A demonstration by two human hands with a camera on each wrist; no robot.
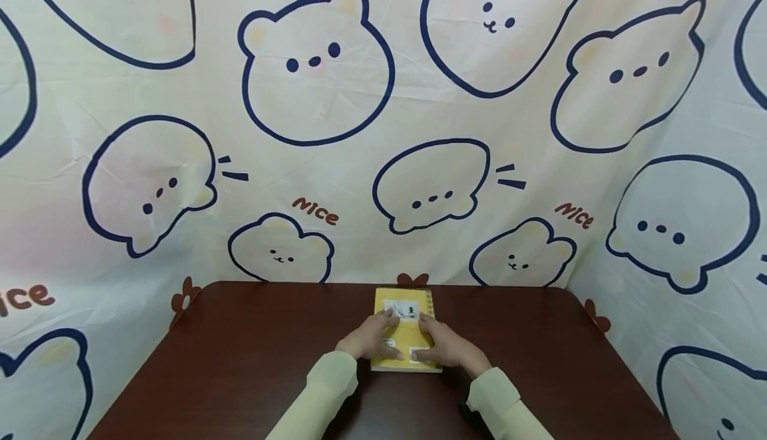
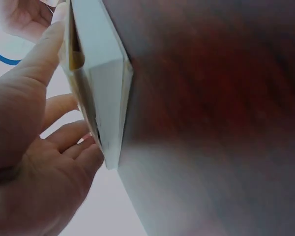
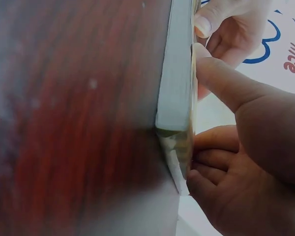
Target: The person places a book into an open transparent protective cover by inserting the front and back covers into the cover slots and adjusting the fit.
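A yellow spiral notebook (image 1: pixel 409 331) with white printed patches lies flat on the table, its coil along the upper right edge. My left hand (image 1: pixel 373 339) rests on the left part of its cover, fingers spread and relaxed. On the right part lies my right hand (image 1: pixel 451 348), its thumb pointing toward the left thumb. The left wrist view shows the thick white page block (image 2: pixel 103 54) edge-on, with a small gap under the cover by the thumb. In the right wrist view, thumb and fingers touch the cover above the pages (image 3: pixel 177 73); neither hand curls round the notebook.
The dark brown wooden table (image 1: pixel 269 333) extends around the notebook. Behind it and at both sides hangs a pale cloth (image 1: pixel 353 174) printed with blue-outlined animal faces. A small dark object (image 1: pixel 473 417) shows beside the right sleeve, partly hidden.
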